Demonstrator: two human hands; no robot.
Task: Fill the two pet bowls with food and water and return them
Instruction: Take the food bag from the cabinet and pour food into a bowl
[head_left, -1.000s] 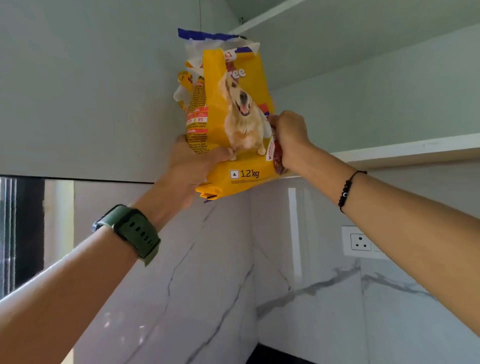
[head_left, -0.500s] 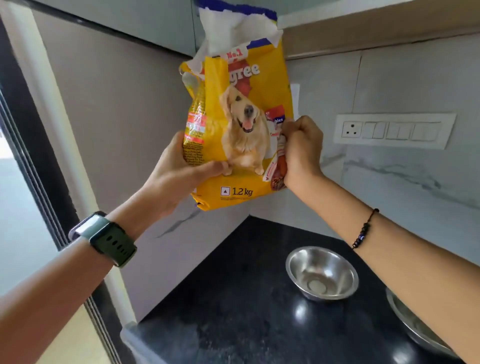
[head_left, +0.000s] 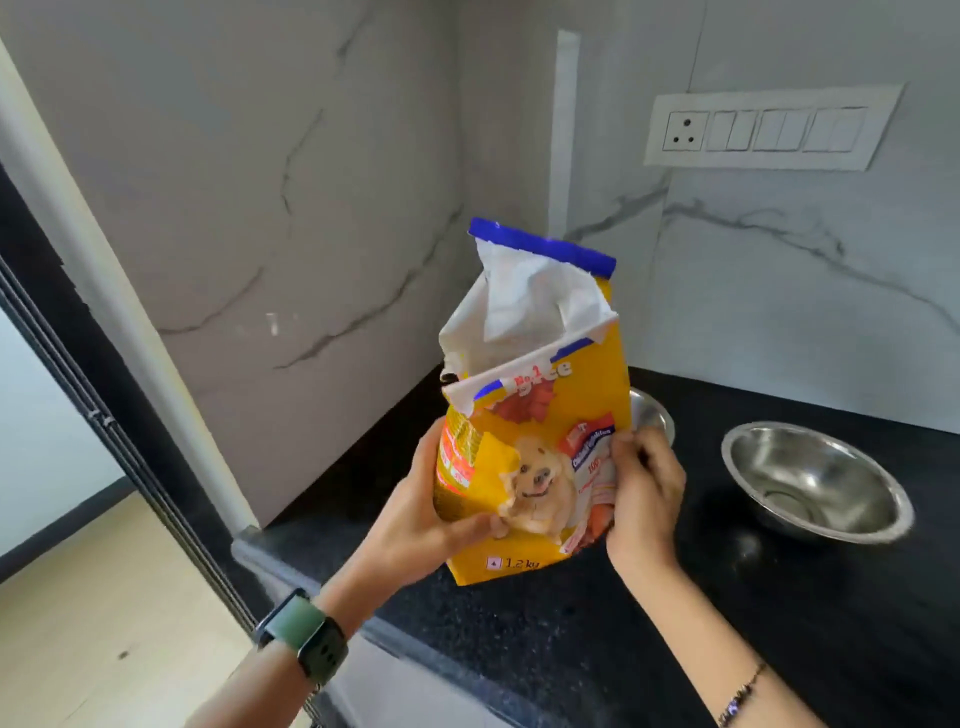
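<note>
descent marks the change: the tall yellow paper bag of dog food (head_left: 535, 441), a second ago up by the wall shelf, now hangs low over the black speckled tabletop (head_left: 571, 639). left hand (head_left: 421, 514) and right hand (head_left: 647, 499) grasp its sides. long axis near upright, torn mouth skyward, so pouring into the round steel bowls (head_left: 815, 483) looks next.
</note>
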